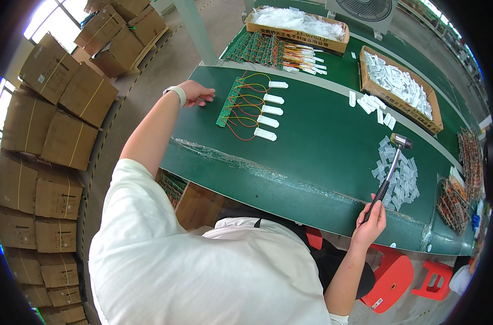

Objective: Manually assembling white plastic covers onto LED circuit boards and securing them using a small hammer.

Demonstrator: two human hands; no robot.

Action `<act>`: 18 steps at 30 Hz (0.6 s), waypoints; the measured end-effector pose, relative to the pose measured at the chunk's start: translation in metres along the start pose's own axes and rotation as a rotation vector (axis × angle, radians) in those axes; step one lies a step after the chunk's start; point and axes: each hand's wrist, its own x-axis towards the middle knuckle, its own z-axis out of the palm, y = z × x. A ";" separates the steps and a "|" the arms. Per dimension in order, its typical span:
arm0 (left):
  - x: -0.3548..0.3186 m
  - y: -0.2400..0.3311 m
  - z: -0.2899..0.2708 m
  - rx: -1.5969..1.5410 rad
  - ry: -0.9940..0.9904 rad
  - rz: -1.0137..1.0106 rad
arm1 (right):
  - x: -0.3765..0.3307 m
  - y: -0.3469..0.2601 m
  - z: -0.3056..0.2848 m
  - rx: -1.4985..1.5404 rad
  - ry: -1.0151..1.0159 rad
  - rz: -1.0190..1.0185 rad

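My right hand [372, 221] grips the black handle of a small mallet [389, 176]. Its head points away from me, over a pile of translucent plastic pieces [400, 187]. My left hand [196, 94], with a band on the wrist, hovers by the table's left edge, its fingers loosely apart and nothing visible in them. Just right of it lies a narrow green circuit board strip [229, 103]. Red and yellow wires [248, 111] loop from the strip to several white plastic housings [273, 110], lined up in a column.
Behind are wired board strips [262, 50], a carton of clear bags [300, 26] and a carton of white housings [400, 81]. Loose white housings [372, 103] lie before it. More wired boards [453, 206] sit at the right. Cardboard boxes [51, 146] stand left; red stools [390, 276] stand below.
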 end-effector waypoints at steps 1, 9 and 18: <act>-0.017 0.010 0.011 0.061 -0.020 0.010 | -0.001 -0.002 0.000 -0.006 -0.001 0.000; -0.005 0.005 0.049 -0.012 -0.069 0.185 | 0.003 -0.002 -0.002 -0.139 -0.024 -0.009; 0.027 -0.032 -0.020 0.005 0.232 0.141 | -0.001 -0.002 0.004 -0.185 -0.018 -0.010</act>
